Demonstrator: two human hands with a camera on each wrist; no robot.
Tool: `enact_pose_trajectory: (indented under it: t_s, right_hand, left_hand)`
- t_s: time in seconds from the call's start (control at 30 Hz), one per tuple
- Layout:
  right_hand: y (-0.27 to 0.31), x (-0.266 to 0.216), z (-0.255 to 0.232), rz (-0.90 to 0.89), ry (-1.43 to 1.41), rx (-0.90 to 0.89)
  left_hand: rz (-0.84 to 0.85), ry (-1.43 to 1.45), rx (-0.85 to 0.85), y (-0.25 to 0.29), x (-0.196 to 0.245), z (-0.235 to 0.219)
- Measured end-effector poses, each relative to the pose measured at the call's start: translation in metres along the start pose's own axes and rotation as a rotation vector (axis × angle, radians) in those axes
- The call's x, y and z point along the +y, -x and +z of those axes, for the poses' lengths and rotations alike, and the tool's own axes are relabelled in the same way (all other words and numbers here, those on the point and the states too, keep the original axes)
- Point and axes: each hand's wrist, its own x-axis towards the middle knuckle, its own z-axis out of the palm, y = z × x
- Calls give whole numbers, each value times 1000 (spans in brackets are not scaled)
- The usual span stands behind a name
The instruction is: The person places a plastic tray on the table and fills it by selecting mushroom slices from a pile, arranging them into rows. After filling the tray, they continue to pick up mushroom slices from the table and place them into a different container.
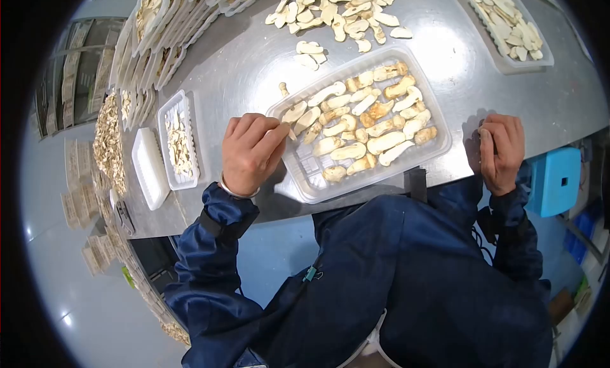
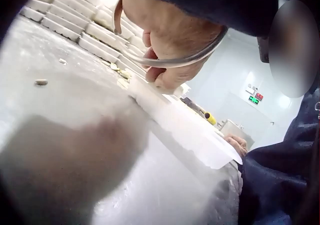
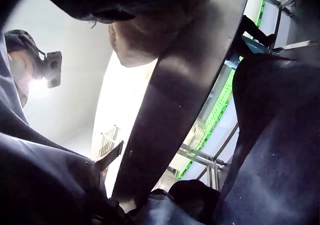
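In the head view a clear plastic tray holds rows of sliced mushrooms. My left hand is at its left rim, thumb and fingertips together on what looks like a small pale mushroom slice. The left wrist view shows this hand from behind, above the tray's white side, its fingertips partly hidden. Right of the tray, my right hand lies by the table edge with loosely curled fingers and nothing visible in it. Only part of that hand shows in the right wrist view.
Loose mushroom slices lie behind the tray. A filled tray is at the back right. To the left are a small tray of slices, a white tray and stacked trays. A blue stool stands beyond the table edge.
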Motion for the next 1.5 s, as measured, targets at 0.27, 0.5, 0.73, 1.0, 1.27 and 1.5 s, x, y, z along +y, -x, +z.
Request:
enact_pose_trajectory:
  t_s: [0.27, 0.5, 0.73, 1.0, 1.27, 1.5]
  right_hand:
    - [1, 0, 1, 1, -2, 2]
    - [-1, 0, 0, 1, 2, 0]
    - [2, 1, 0, 14, 0, -9]
    - [2, 2, 1, 3, 17, -7]
    - [2, 2, 1, -3, 20, -13]
    - [1, 1, 0, 0, 7, -8]
  left_hand:
    - [-514, 540, 207, 6, 10, -9]
    - [-649, 367, 135, 17, -5, -13]
    - [-437, 401, 12, 13, 1, -15]
    - [-228, 325, -3, 12, -1, -3]
    - [-390, 409, 74, 12, 13, 4]
    - [-407, 399, 58, 13, 15, 6]
